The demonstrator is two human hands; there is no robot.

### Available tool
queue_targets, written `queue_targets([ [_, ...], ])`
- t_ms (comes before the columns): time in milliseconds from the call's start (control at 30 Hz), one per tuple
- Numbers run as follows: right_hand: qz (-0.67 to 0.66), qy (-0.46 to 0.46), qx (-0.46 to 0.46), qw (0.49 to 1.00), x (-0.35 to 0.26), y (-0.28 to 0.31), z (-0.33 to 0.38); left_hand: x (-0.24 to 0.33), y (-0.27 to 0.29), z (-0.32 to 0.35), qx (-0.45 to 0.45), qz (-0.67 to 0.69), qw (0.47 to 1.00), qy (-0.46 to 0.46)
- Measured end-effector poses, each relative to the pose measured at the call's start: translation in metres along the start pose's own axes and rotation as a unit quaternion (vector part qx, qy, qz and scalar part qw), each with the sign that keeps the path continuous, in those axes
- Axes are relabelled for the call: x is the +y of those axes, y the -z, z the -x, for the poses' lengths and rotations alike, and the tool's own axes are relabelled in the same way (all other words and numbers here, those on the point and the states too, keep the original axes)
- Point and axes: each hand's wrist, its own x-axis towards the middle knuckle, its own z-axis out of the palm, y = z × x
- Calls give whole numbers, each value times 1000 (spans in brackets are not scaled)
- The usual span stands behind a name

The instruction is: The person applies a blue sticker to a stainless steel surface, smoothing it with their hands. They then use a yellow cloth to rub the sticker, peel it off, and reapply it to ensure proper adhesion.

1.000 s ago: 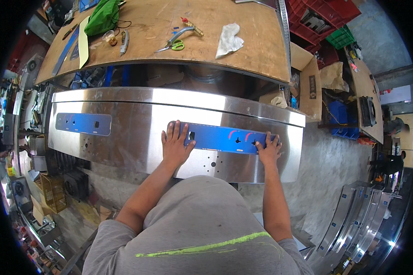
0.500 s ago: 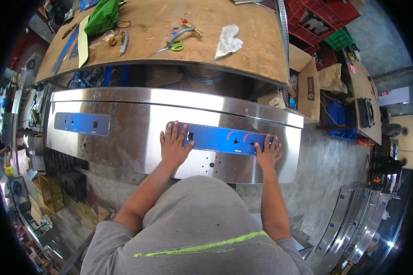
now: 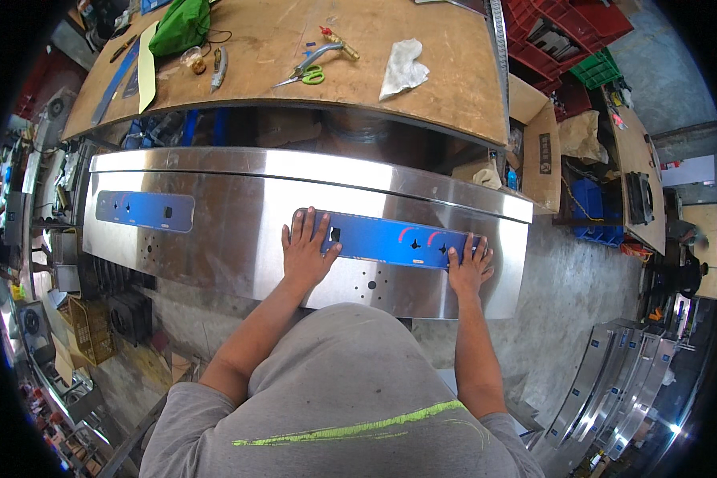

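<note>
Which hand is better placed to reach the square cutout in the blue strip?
Left. The left hand lies flat on the blue strip's left end, fingertips right beside the square cutout. The right hand presses the far right end.

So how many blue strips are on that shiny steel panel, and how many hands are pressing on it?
Blue film strips on the shiny stainless steel panel: 2, the left strip and the right strip
Bare hands flat on it: 2, left hand and right hand
Total: 4

Bright, even daylight. Broad glare streaks along the steel panel (image 3: pixel 239 231). Soft shadow beneath the wooden surface (image 3: pixel 311 48). Focus sharp at centre; heavy fisheye bending and black vignette at the rim.
</note>
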Motion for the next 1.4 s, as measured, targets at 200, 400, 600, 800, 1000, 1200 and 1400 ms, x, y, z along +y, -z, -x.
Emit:
queue_targets([
  [200, 1, 0, 1, 1000, 1, 0, -1, -1, -2, 0, 0, -1, 1000, 2],
  [400, 5, 6, 8, 1000, 2, -1, -1, 0, -1, -1, -4, -1, 1000, 5],
  [600, 5, 8, 7, 1000, 4, -2, -2, 2, 3, -1, -30, -2, 999, 18],
  [800, 3, 22, 36, 999, 5, -7, -1, -1, 0, -1, -9, 13, 1000, 9],
  [1000, 7, 29, 44, 999, 8, -9, -1, -3, -5, 1, 17, 40, 999, -2],
  [1200, -1, 31, 51, 998, 9, -11, -2, -2, -2, -1, 31, 68, 997, -5],
  [1400, 3, 33, 61, 998, 9, -14, 0, 5, 18, -7, -49, 116, 992, 11],
])
